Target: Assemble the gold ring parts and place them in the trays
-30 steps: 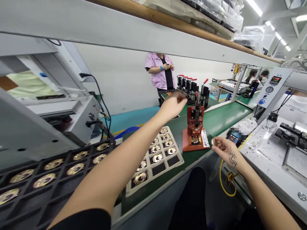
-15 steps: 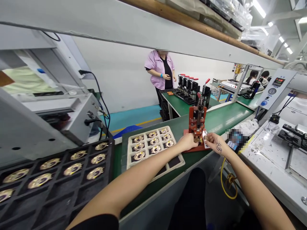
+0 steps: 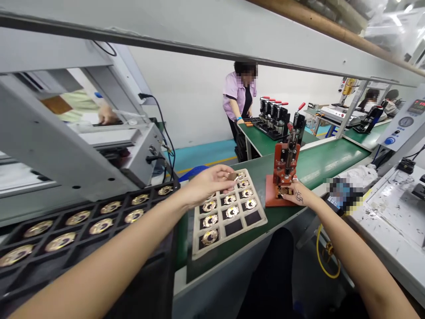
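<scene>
My left hand [image 3: 210, 185] is above the far side of a cream tray [image 3: 196, 253], its fingers pinched on a small, round, brownish disc [image 3: 232, 176]. In the tray's compartments lie several gold-coloured round parts [image 3: 232, 212] with dark centres, like watch cases. My right hand [image 3: 296, 193] is at the base of a red hand press [image 3: 287, 161]. Its fingers are closed about a gold-coloured part [image 3: 283, 191] at the press's fixture, under the plunger. The fingers partly cover that part.
A black tray [image 3: 124, 239] with more gold-coloured parts stands at the left. The press sits on a green bench [image 3: 318, 161]. A person [image 3: 241, 97] stands behind a table with several red-handled clamps [image 3: 272, 117]. Another person's hand [image 3: 108, 114] shows through the left machine. A white machine table [image 3: 385, 221] is at the right.
My left hand has moved left from the press to above the cream tray, with the disc. My right hand has come in to the press's fixture. The view has turned left; the person behind leans forward.
</scene>
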Available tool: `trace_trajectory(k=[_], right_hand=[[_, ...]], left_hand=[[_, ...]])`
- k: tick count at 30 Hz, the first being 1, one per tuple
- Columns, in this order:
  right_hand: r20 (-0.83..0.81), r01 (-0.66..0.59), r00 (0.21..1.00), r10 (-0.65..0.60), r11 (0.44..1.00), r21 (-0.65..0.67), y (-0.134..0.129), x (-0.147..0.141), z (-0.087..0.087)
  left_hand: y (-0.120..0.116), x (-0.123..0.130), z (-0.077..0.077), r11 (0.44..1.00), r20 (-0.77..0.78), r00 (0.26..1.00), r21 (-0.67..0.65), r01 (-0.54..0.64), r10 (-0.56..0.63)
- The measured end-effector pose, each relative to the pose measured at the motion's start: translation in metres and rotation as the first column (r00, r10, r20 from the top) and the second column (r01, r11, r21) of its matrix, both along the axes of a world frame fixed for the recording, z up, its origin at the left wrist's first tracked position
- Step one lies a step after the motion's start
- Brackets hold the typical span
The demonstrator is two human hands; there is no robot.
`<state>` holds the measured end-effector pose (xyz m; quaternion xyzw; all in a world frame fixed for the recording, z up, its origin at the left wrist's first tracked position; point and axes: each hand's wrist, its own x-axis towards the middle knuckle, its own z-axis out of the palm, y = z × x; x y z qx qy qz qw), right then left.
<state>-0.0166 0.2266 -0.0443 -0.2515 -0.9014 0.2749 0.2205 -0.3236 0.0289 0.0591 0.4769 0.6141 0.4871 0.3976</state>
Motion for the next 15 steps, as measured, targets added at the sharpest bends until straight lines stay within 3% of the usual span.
trace_trajectory(k=[4, 7, 9, 12, 13, 15], right_hand=[[-0.008, 0.110, 0.994, -0.110, 0.993, 0.042, 0.007, 0.023, 0.028], [-0.137, 0.289, 0.951, -0.277, 0.955, 0.075, 0.037, 0.029, 0.077], [-0.248, 0.373, 0.905, -0.346, 0.925, 0.069, 0.063, 0.013, 0.116], [-0.320, 0.297, 0.906, -0.278, 0.955, 0.010, 0.077, -0.030, 0.174], [-0.362, 0.237, 0.906, -0.218, 0.971, 0.008, 0.069, -0.042, 0.190], [-0.436, 0.163, 0.896, -0.088, 0.977, 0.138, 0.038, -0.052, 0.209]], left_hand=[[-0.043, -0.039, 0.007, 0.978, -0.003, 0.978, 0.027, -0.207, 0.207], [-0.076, -0.063, 0.017, 0.946, -0.141, 0.935, 0.062, -0.319, 0.324], [-0.094, -0.076, 0.026, 0.929, -0.249, 0.896, 0.081, -0.360, 0.369], [-0.116, -0.097, 0.033, 0.902, -0.381, 0.824, 0.078, -0.424, 0.420], [-0.125, -0.104, 0.034, 0.891, -0.416, 0.799, 0.071, -0.448, 0.435], [-0.144, -0.120, 0.030, 0.872, -0.490, 0.750, 0.045, -0.488, 0.445]])
